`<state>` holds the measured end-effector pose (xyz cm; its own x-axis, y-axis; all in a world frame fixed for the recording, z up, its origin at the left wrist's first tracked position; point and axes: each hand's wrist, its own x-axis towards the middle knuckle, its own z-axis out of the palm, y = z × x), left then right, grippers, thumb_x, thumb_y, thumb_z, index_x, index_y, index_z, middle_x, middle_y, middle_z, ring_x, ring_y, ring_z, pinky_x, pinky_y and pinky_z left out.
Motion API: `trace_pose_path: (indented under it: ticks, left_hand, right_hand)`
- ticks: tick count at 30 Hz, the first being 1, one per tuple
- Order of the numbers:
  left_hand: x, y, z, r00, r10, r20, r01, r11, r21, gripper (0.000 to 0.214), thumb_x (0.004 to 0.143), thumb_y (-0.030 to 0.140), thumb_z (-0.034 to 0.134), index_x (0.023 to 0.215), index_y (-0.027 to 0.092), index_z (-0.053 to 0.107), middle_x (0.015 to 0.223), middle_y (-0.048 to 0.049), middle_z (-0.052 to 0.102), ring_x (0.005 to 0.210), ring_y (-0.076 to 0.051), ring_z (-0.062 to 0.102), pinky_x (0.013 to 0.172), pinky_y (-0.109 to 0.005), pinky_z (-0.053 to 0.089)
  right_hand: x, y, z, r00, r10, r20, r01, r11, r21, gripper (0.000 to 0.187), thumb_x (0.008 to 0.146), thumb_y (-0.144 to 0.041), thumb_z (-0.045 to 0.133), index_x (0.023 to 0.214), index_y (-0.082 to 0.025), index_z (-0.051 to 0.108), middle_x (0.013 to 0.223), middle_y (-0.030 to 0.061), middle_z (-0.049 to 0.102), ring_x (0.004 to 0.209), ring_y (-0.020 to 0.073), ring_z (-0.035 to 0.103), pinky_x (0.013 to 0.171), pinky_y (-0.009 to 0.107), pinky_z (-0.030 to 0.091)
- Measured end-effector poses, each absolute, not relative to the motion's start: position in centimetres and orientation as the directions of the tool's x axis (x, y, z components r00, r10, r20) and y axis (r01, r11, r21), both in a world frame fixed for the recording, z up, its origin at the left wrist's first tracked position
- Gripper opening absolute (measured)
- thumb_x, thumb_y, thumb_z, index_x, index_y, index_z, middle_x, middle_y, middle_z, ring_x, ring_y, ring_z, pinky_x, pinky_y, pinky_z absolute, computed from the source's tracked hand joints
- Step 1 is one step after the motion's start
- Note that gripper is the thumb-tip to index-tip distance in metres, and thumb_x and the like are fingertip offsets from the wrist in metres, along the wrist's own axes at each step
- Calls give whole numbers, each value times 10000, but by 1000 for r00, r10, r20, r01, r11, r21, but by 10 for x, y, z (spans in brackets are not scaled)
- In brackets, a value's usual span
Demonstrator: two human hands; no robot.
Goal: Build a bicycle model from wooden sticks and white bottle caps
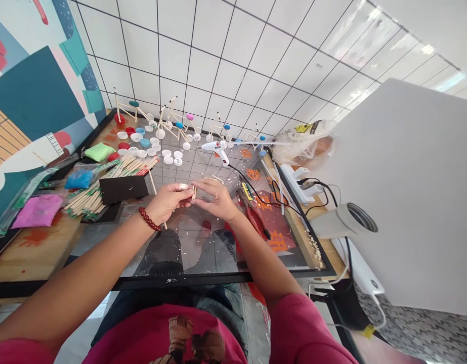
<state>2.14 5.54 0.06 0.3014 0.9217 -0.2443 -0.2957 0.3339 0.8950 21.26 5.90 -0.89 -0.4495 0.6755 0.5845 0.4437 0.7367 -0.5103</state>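
Note:
Over the glass tabletop, my left hand (169, 200) pinches short wooden stick pieces (194, 193) between thumb and fingers. Facing it, my right hand (217, 198) holds the same pieces, thumb at the near end and fingers at the far end. How many pieces there are is hard to make out. A longer wooden stick (152, 181) runs behind my left hand, its lower end showing near the bead bracelet (150, 219). Something white (183, 187) shows at a finger of my left hand. The white glue gun (218, 149) lies beyond my hands.
Bottle caps (144, 142) and small stick assemblies (180, 129) stand along the back. To the left are a bundle of sticks (85, 199), a black box (124, 189) and pink clay (38, 210). Red-handled pliers (257, 222), a power strip (299, 184) and cables are at right.

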Motion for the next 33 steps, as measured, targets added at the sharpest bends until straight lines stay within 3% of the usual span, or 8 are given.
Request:
trace_pose_path:
  ticks: [10,16,18,21,26,30,33]
  left_hand:
    - [25,51,0,290,935,-203,-245,278,929,432,465,441,936,705,123,767,646,-36,675,620,-126,610,610,-258,515]
    - [28,50,1,220,957,-189,-265,245,932,399,456,403,934,677,124,756,647,-34,689,612,-121,605,611,-248,496]
    - [28,50,2,199,964,-178,-286,231,930,404,438,405,940,662,126,752,627,-21,678,600,-113,594,597,-237,484]
    - [27,52,3,199,965,-171,-307,227,924,442,424,430,944,693,127,770,649,-25,694,602,-105,595,596,-228,488]
    - [25,53,0,255,947,-193,-283,264,922,458,440,420,953,735,115,780,642,-53,711,602,-122,635,588,-230,518]
    - [25,53,1,235,946,-221,-304,288,908,423,482,348,950,782,110,771,652,-54,720,603,-135,666,579,-234,543]
    - [24,52,4,218,944,-249,-313,309,898,423,524,265,933,876,110,758,669,-54,734,609,-144,687,583,-238,559]
  right_hand:
    - [209,56,-11,-484,628,609,476,773,-420,390,909,-363,665,1282,-248,643,1189,101,721,1085,224,671,957,404,509]
    - [206,53,-9,-481,611,629,483,783,-391,409,899,-303,679,1300,-234,630,1191,107,721,1095,228,668,959,407,504]
    - [205,53,-8,-451,635,627,446,769,-458,427,876,-314,713,1287,-223,642,1190,111,722,1088,226,669,969,402,500]
    - [203,54,-5,-369,744,556,348,666,-660,384,861,-373,730,1218,-238,691,1132,85,741,1022,204,682,953,381,515]
    - [201,55,-3,-218,900,377,143,411,-900,202,759,-393,813,885,-243,767,961,40,762,923,193,686,893,362,525]
    - [201,56,-4,-148,966,214,-73,205,-976,290,643,-414,881,759,-220,700,812,10,736,777,166,674,790,326,544]
    - [201,59,-5,-56,984,170,-152,160,-975,323,623,-417,890,765,-222,675,756,-17,713,713,134,650,755,287,535]
